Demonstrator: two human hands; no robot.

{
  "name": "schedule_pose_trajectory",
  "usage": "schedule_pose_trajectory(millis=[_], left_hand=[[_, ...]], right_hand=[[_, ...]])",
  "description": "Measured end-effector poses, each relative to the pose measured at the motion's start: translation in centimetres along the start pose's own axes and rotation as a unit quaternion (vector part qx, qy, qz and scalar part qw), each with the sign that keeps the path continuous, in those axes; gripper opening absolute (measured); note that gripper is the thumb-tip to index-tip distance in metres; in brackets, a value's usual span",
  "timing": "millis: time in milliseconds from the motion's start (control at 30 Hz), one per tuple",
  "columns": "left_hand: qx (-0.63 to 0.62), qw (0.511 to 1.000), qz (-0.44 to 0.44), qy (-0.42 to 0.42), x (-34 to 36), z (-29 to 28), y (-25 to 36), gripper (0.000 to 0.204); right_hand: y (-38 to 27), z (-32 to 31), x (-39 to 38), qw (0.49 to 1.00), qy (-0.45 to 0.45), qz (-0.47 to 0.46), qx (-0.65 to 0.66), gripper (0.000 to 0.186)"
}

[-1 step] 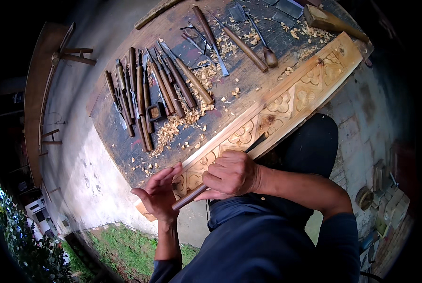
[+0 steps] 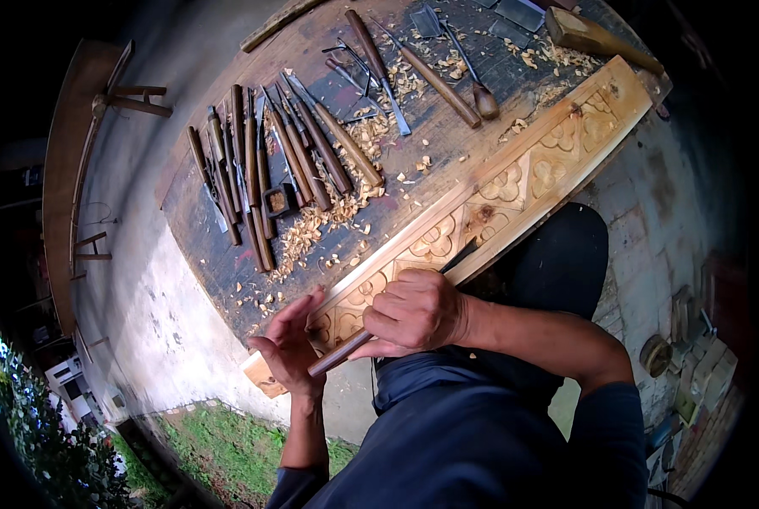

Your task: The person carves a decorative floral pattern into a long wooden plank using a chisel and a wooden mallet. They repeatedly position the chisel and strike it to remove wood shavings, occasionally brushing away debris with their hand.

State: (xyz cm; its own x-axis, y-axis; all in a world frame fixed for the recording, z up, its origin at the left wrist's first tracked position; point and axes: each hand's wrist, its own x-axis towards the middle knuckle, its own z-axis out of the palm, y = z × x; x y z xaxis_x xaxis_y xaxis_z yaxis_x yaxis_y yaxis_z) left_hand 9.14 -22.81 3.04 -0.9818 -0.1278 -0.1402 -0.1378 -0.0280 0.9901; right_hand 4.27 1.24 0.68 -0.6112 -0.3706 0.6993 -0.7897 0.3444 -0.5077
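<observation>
A long pale board (image 2: 511,187) carved with flowers in panels lies diagonally along the bench's near edge. My right hand (image 2: 413,310) is closed around a long tool (image 2: 337,355) with a wooden handle, held slantwise over the board, its dark end pointing up and to the right. My left hand (image 2: 290,348) has its fingers spread and slightly curled beside the handle's lower-left end, near the board's left end; whether it touches either is unclear.
Many carving chisels (image 2: 303,153) and pale shavings cover the worn bench (image 2: 210,271). A wooden mallet (image 2: 600,38) rests at the upper right. A wooden bench (image 2: 65,187) stands at left. Stacked pieces (image 2: 702,373) lie at right on the paving. My dark-clothed leg (image 2: 566,263) is under the board.
</observation>
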Motion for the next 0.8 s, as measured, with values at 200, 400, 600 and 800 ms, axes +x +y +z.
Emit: schedule_pose_trajectory(millis=[200, 400, 600, 800], left_hand=[[0.457, 0.856, 0.226, -0.087, 1.0, 2.6, -0.8, 0.071], [0.575, 0.749, 0.284, -0.168, 0.0, 3.4, -1.2, 0.111], [0.564, 0.752, 0.291, -0.176, 0.1, 2.5, -0.9, 0.119], [0.538, 0.796, 0.206, -0.183, -1.0, -1.1, 0.6, 0.101]], right_hand=[[-0.2, -1.8, 0.2, 0.996, 0.019, -0.085, 0.004, 0.055], [-0.7, -7.5, 1.5, 0.991, 0.023, -0.118, -0.065, 0.054], [-3.0, -3.6, -0.6, 0.98, -0.008, -0.191, -0.05, 0.05], [-3.4, -0.8, -1.1, 0.981, -0.029, -0.191, -0.026, 0.04]])
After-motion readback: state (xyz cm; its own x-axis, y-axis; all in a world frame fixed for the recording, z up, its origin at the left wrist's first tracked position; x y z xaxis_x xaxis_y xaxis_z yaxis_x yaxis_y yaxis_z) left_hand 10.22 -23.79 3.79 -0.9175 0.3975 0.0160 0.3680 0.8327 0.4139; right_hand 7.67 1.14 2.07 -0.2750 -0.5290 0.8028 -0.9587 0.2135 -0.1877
